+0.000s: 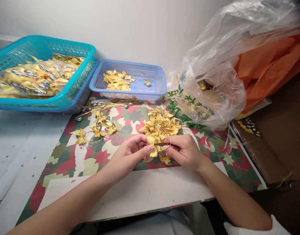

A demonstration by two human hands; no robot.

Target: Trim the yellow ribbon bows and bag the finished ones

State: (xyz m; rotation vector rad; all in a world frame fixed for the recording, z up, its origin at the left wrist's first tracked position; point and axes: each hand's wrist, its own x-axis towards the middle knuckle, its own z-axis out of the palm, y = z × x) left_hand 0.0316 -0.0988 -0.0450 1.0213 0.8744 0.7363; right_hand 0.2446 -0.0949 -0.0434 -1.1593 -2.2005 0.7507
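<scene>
My left hand [136, 150] pinches a yellow ribbon bow [152, 150] between thumb and fingers. A thin gold loop [167, 147] runs from the bow toward my right hand [186, 149]. My right hand is closed around a slim dark pointed tool [161, 144], whose tip reaches the bow. Most of the tool is hidden in my fingers, so its exact kind cannot be made out. Just beyond both hands lies a pile of yellow bows with gold loops [162, 125]. Another bow [165, 158] hangs or lies below the held loop.
To the left lie several bows with loops and silver beads [101, 127], with gold wires [111, 104] behind. A blue basket [130, 94] holds loose bows. A teal basket [83, 49] holds a filled bag. On the right, a plastic bag [220, 98] stands beside a cardboard box [274, 150].
</scene>
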